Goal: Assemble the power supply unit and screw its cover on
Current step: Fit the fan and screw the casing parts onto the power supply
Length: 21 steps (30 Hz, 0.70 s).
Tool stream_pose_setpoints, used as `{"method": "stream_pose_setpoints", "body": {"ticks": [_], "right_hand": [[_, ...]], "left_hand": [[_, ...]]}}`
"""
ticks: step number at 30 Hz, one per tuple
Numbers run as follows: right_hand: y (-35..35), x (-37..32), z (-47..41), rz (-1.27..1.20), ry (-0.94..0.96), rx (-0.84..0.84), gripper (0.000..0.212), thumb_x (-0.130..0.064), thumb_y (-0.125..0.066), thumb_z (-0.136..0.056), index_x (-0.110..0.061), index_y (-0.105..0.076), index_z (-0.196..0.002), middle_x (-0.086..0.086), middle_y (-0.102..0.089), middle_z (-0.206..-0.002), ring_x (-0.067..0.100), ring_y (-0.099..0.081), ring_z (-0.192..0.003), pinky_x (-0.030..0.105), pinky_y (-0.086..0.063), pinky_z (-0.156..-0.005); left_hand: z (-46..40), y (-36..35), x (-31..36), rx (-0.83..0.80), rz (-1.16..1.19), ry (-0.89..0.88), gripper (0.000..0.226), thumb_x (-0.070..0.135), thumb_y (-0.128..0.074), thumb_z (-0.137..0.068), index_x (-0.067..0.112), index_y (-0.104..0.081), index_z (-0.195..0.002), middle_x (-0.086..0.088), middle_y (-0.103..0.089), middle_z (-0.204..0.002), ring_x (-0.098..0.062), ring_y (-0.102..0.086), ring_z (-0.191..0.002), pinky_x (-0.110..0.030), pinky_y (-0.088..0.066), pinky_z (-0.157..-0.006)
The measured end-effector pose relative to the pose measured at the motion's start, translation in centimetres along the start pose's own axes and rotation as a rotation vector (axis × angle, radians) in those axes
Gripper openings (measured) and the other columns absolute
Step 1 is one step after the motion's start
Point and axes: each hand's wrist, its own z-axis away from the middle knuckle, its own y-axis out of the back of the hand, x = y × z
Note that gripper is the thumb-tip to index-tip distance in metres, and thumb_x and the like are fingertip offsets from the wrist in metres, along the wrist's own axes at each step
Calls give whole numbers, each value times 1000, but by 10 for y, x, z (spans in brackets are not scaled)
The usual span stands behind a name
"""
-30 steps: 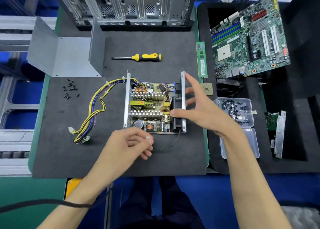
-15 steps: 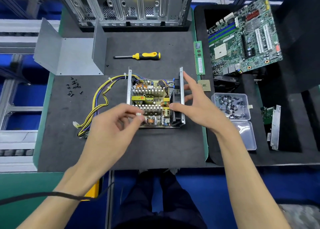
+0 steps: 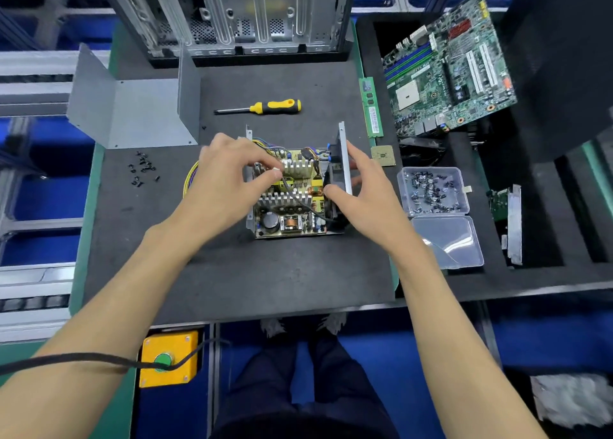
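Power supply (image 3: 292, 203) open at mid-desk (image 3: 232, 272). Left hand (image 3: 229, 176) above it, fingers (image 3: 265, 176) pinching small white plug (image 3: 276, 173) on black wire. Right hand (image 3: 365, 193) gripping upright fan wall (image 3: 343, 160). Cover (image 3: 132, 110) at far left corner.

The left hand (image 3: 229, 176) has carried the white connector (image 3: 276, 173) over the board.

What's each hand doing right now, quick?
Left hand: fingers pinched on a small white connector.
Right hand: gripping the fan at the power supply's right wall.
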Motion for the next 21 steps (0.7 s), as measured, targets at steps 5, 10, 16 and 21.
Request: {"method": "stream_pose_setpoints", "body": {"ticks": [5, 10, 16, 21], "right_hand": [[-8, 1, 3, -25, 7, 79, 73, -29, -67, -88, -35, -37, -154, -6, -50, -130, 1, -55, -101, 24, -48, -92], [-17, -1, 5, -111, 6, 166, 71, -36, -61, -80, -33, -44, -149, -12, -53, -127, -4, -52, -101, 20, -46, -86], [-35, 0, 10, -245, 9, 285, 63, -29, -59, -84, -35, -46, -145, -13, -48, -129, -1, -47, -120, 23, -42, -98], [-41, 5, 8, -372, 64, 301, 71, -14, -58, -87, -37, -39, -152, -18, -40, -152, -2, -38, -141, 37, -36, -118]], "left_hand": [[4, -7, -8, 50, -147, -108, 8, 25, -76, -89, 22, -79, -96, 9, -70, -104, -27, -45, -108, -40, -28, -94], [3, -15, -6, 60, -224, -227, 6, 24, -71, -89, 21, -76, -91, 7, -71, -96, -24, -55, -105, -30, -22, -93], [9, -29, -8, 92, -172, -188, 10, 25, -65, -89, 21, -73, -92, 7, -71, -98, -20, -60, -106, -26, -23, -103], [16, -34, -10, 174, -130, -106, 6, 23, -71, -88, 19, -74, -90, -6, -58, -130, -28, -45, -128, -39, -26, -108]]}}
